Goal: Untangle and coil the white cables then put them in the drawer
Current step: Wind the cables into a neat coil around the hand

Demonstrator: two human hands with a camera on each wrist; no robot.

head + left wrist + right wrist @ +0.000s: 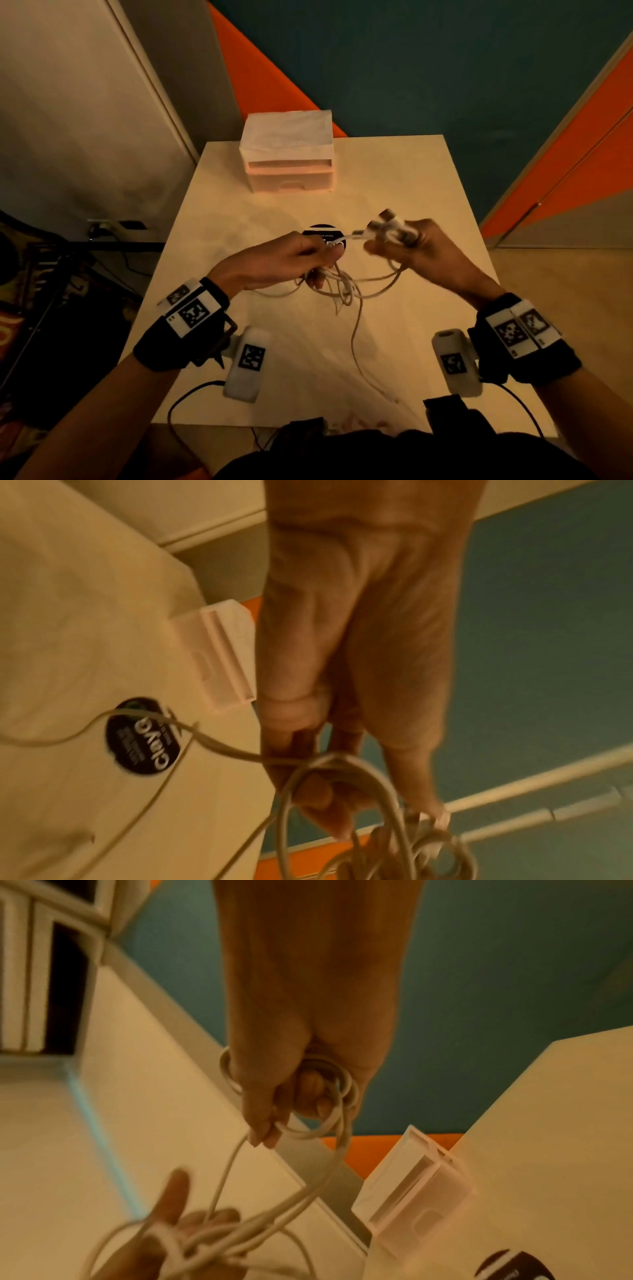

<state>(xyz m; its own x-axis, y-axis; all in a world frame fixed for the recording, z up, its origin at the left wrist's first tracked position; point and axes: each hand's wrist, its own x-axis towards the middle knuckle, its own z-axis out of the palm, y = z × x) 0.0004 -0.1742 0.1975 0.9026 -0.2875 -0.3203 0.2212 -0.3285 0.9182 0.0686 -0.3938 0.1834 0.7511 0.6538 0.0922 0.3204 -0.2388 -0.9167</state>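
Note:
A tangle of white cables (342, 284) hangs between both hands above the middle of the table. My left hand (308, 257) grips a bunch of strands, seen close in the left wrist view as cable loops (346, 772) under the curled fingers. My right hand (394, 240) holds a small wound coil with connector plugs (390, 228); in the right wrist view the coil (329, 1091) wraps round its fingers. One loose cable end (363, 363) trails toward the table's near edge. The small pink drawer unit (291, 171) stands at the back of the table, drawers shut.
A round black sticker (325, 234) lies on the white table (428, 205) behind the hands. Black wires run from the wrist cameras off the near edge. A power strip (116, 226) lies on the floor to the left.

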